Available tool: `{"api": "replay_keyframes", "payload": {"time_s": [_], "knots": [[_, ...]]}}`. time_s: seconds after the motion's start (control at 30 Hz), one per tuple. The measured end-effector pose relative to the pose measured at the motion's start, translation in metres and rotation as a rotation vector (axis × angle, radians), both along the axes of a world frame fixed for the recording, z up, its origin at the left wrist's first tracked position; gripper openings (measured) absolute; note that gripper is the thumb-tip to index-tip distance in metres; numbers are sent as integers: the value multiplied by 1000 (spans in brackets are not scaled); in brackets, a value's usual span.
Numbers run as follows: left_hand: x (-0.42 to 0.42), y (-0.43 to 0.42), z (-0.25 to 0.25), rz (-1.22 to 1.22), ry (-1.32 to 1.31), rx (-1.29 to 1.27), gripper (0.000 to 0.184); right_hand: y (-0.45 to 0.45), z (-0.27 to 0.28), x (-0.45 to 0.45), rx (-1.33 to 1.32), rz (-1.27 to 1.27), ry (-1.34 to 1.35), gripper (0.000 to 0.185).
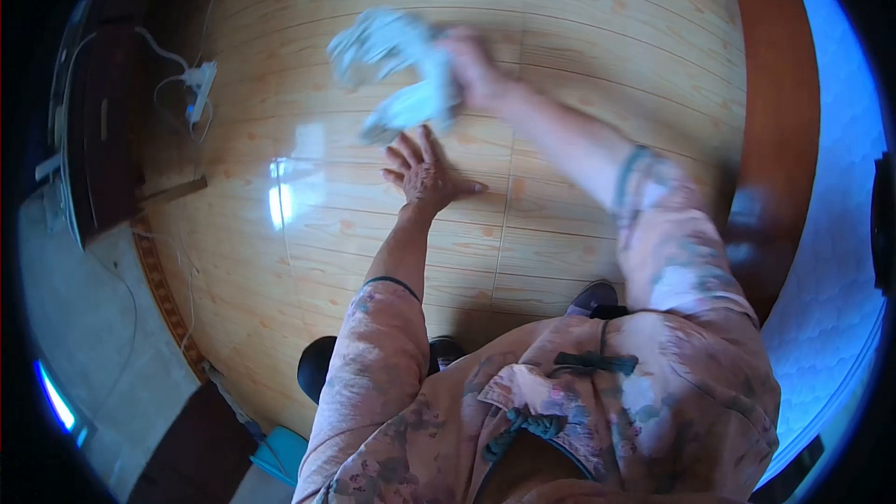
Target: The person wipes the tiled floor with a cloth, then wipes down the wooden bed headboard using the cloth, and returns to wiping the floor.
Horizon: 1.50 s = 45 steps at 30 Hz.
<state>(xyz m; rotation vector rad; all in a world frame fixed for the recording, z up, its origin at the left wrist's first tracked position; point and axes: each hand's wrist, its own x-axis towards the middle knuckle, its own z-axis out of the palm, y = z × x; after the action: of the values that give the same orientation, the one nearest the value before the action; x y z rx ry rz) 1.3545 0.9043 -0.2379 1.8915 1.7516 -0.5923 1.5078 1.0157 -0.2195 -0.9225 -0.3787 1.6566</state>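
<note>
My right hand (471, 67) grips one end of a pale, crumpled cloth (420, 105) over the floor, upper middle of the head view. Motion blurs both the hand and the cloth, which hangs out in loose folds to the left. Below the cloth, my left hand (425, 179) has its fingers spread, palm down, and holds nothing. Its fingertips come close to the cloth's lower edge; whether they touch it I cannot tell. Wood-patterned tiles (560, 168) lie under both hands, and whether the cloth touches them is unclear.
A white power strip (200, 79) with cables lies at the left, near a dark cabinet (107, 131). Along the right runs a brown bed frame (779, 121) with a pale mattress (845, 131). A teal object (280, 454) stands at lower left. Light reflects off the floor.
</note>
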Motion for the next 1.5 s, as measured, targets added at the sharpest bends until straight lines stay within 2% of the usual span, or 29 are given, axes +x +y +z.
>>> {"api": "replay_keyframes", "payload": {"time_s": [0.03, 0.1, 0.17, 0.2, 0.23, 0.27, 0.3, 0.33, 0.37, 0.4, 0.47, 0.57, 0.63, 0.7, 0.73, 0.8, 0.83, 0.87, 0.93, 0.97, 1.0, 1.03, 1.13, 1.2, 1.3, 1.37, 1.43, 1.47, 1.5], "knots": [[0, 0, 1, 10, -7, 9, 146, -4, -11, 44, 100, 36, 21, 13], [-5, 1, 2, 18, -32, -11, 152, -21, -5, 129, 88, -37, -102, 12], [-7, 1, 4, 24, -48, -18, 152, -52, 8, 197, 4, -287, -400, 44], [-6, 2, 4, 22, -59, -20, 151, -71, -13, 239, -8, -415, -436, 45], [-8, 1, 3, 20, -70, -17, 151, -91, -30, 275, -93, -551, -633, 44], [-8, 1, 4, 24, -78, -17, 151, -118, -36, 306, -177, -559, -930, 43], [-9, 2, 5, 25, -86, -15, 151, -153, -64, 343, -235, -635, -1118, 49], [-9, 2, 5, 26, -94, -14, 151, -192, -88, 383, -464, -503, -1768, 52], [-10, 1, 3, 29, -107, 1, 150, -228, -110, 406, -519, -436, -2011, 54], [-10, 2, 2, 31, -104, -2, 150, -257, -139, 433, -660, -437, -2070, 47], [-9, 3, 5, 34, -89, -10, 148, -284, -161, 474, -1013, 443, -2429, 51], [-13, 2, 6, 54, -115, -4, 147, -190, -53, 362, -1507, -320, -1745, 58], [-11, 3, 6, 39, -114, -9, 149, -174, -113, 434, -1503, -276, -1574, 64], [-11, 2, 5, 37, -113, -11, 150, -126, -112, 411, -1276, 33, -1993, 61], [-11, 3, 3, 34, -110, -9, 150, -96, -123, 412, -1183, -156, -1937, 60], [-10, 4, 2, 23, -87, -22, 152, -22, -118, 360, -1028, 295, -2286, 51], [-9, 4, 4, 23, -81, -29, 153, 4, -116, 319, -682, -203, -2277, 48], [-8, 4, 5, 25, -74, -38, 153, 34, -136, 288, -444, -288, -2384, 49], [-7, 4, 3, 19, -57, -40, 152, 79, -116, 204, -99, -135, -2133, 44], [-7, 4, 3, 18, -55, -38, 152, 81, -87, 143, 17, -78, -2271, 53], [-7, 3, 2, 17, -53, -36, 152, 91, -86, 101, 182, -102, -2093, 53], [-8, 3, 4, 10, -54, -33, 150, 96, -83, 61, 309, 0, -2160, 54], [-6, 3, 7, -8, -58, -25, 147, 82, -68, -45, 539, 24, -1793, 40], [-6, 3, 6, 1, -52, -22, 146, 68, -74, -91, 586, 112, -1504, 40], [-10, 1, -1, 14, -74, -18, 145, 56, -67, -116, 493, 173, -1139, 44], [-9, 3, 8, 9, -67, -22, 145, 58, -60, -94, 237, 233, -413, 45], [-10, 4, 9, 18, -78, -45, 149, 61, -49, -51, 129, 146, -182, 48], [-12, 4, 9, 24, -93, -35, 149, 47, -13, -23, 16, 82, -104, 47], [-13, 4, 9, 28, -106, -26, 149, 37, -5, 13, -23, 83, -187, 53]]}}
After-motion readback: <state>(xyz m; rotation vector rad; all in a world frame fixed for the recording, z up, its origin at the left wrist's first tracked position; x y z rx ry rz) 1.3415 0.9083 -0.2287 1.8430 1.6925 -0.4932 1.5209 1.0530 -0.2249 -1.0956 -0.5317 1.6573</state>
